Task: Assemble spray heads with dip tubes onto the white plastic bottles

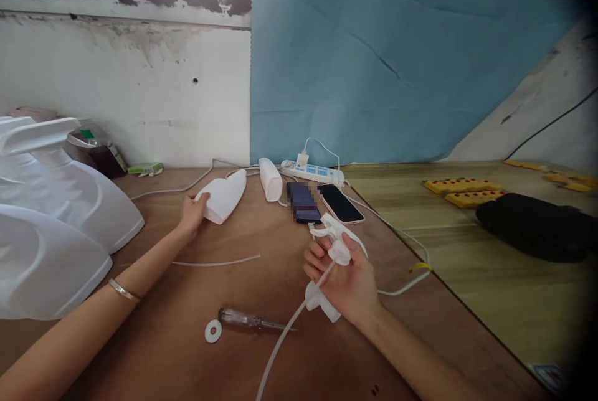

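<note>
Both hands were full, I saw: the left hand held a bottle by its near end, perhaps for steadiness; the right hand cradled a sprayer above the table, apparently leaving its tube free.

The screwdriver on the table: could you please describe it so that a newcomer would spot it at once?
On the brown table, look nearer the camera than the left hand and right hand. The screwdriver lies there beside a white washer. Unlike that flat ring, it is long, with a see-through handle and thin shaft.
</note>
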The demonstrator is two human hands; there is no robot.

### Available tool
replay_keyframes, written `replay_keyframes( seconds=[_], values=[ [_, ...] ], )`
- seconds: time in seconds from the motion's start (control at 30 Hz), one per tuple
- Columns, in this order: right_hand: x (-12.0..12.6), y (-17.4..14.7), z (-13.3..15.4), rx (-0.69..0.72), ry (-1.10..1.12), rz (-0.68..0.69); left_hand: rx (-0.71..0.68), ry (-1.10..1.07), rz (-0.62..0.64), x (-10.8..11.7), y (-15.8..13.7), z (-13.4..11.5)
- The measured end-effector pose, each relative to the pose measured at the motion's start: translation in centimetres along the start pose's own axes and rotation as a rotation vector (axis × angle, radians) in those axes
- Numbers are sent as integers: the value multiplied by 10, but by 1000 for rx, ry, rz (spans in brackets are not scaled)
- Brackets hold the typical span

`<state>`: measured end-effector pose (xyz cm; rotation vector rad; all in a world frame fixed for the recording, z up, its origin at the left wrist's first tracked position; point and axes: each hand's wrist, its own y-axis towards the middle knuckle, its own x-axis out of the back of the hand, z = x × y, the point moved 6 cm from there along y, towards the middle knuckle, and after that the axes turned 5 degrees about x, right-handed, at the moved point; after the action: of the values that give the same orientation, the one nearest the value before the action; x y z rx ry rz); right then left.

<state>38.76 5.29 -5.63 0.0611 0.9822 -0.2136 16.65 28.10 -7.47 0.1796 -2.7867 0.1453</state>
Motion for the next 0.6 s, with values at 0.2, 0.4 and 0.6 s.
replay_keyframes(
  seconds=[0.2,0.4,0.6],
  values=[
    [-4,-4,0,-6,4,11,-281,283,-35,8,-10,-6],
    [-5,-6,-2,-14,-13,39,-685,610,271,-3,-34,-15],
    [-5,-9,-4,-29,-24,39,-601,646,212,12,-22,-19]
  ],
)
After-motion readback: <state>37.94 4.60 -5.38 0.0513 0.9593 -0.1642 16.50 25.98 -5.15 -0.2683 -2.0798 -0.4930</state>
